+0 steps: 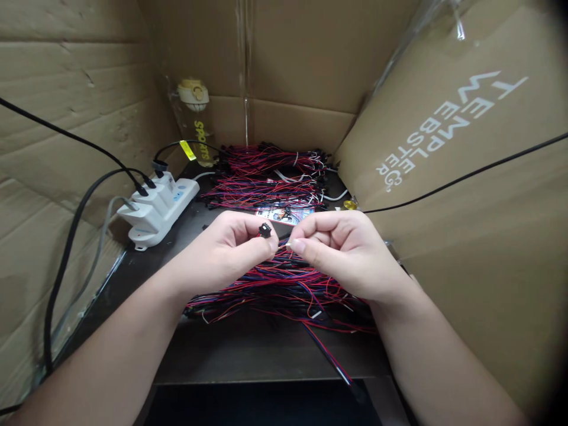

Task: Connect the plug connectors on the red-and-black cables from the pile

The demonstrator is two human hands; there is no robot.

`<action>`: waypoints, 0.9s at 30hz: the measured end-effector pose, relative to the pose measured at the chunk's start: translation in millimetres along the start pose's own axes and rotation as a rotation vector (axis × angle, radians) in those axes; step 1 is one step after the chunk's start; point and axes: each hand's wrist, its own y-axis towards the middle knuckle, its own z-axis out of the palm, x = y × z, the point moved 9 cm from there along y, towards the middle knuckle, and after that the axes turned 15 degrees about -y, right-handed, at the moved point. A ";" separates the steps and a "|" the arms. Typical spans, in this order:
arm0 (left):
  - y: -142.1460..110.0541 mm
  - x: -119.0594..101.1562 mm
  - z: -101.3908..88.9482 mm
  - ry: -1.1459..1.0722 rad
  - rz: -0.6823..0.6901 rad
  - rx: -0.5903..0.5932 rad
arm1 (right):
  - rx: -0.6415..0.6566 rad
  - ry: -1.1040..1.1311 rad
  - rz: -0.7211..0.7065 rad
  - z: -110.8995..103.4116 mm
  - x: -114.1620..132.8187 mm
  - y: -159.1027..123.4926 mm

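My left hand [235,242] is closed in a pinch, with a small black connector [265,229] sticking up between thumb and forefinger. A bit of red wire shows just below the connector. Close beside it, my right hand [341,248] pinches a thin piece with a white tip [289,244]; the fingers hide most of it. The two hands' fingertips are a small gap apart. Under them lies a heap of red, blue and black wires [275,284], some with white ends.
Two more wire bundles [266,192] lie farther back, with a printed card [284,214] before them. A white power strip [160,207] with black plugs stands left, near a clear bottle [195,124]. Cardboard walls [302,53] enclose the dark table [248,355]. A black cable [461,174] crosses at right.
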 end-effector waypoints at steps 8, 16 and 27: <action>-0.1 -4.6 -1.5 0.029 0.058 -0.030 | -0.006 -0.032 -0.040 -0.6 4.2 -2.1; -1.7 -12.5 -0.3 0.028 0.099 -0.047 | -0.055 -0.051 -0.081 -5.2 7.2 -2.5; 0.9 -7.8 -0.8 -0.172 0.059 -0.043 | -0.072 -0.047 -0.086 -6.4 6.8 -3.2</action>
